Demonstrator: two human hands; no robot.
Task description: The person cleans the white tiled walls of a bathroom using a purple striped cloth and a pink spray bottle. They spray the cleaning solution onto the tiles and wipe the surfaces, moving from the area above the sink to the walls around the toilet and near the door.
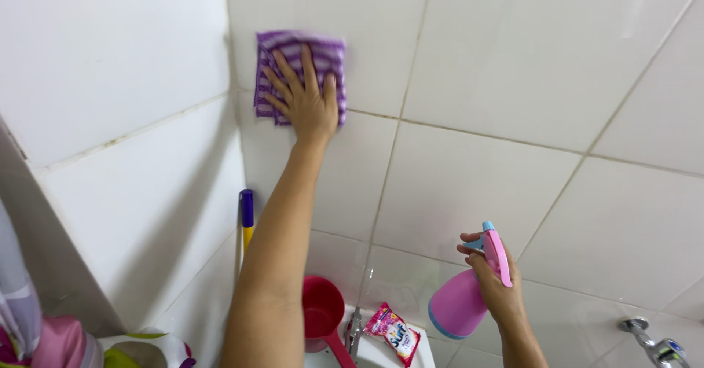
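Overhead, head view: left hand (306, 98) flat against the white tiled wall (513, 67), fingers spread wide, palm pressing a purple striped cloth (293, 53) onto the tile near the inside corner. Not a closed grip; the cloth is pinned under the open hand, its edges showing above and to the left of the fingers. Cloth sits high on the wall, just above a horizontal grout line, left forearm stretched up to it.

Right hand (493, 284) lower and to the right, closed around the neck of a pink spray bottle (462, 302), fingers wrapped at the trigger head. Bottle has a pink body, a blue band at its base and a blue tip at the nozzle; it is tilted, base toward the left, held clear of the wall.

Below, between the two arms: a red dipper (323, 317) with its handle pointing down-right, and just beside it a pink detergent sachet (392, 331) lying on a white ledge (374, 355). A metal tap (354, 331) stands between them. A stick with a purple and yellow handle (246, 218) leans in the corner. Chrome wall fitting (653, 342) at lower right. Patterned fabric (22, 309) at the lower left edge.
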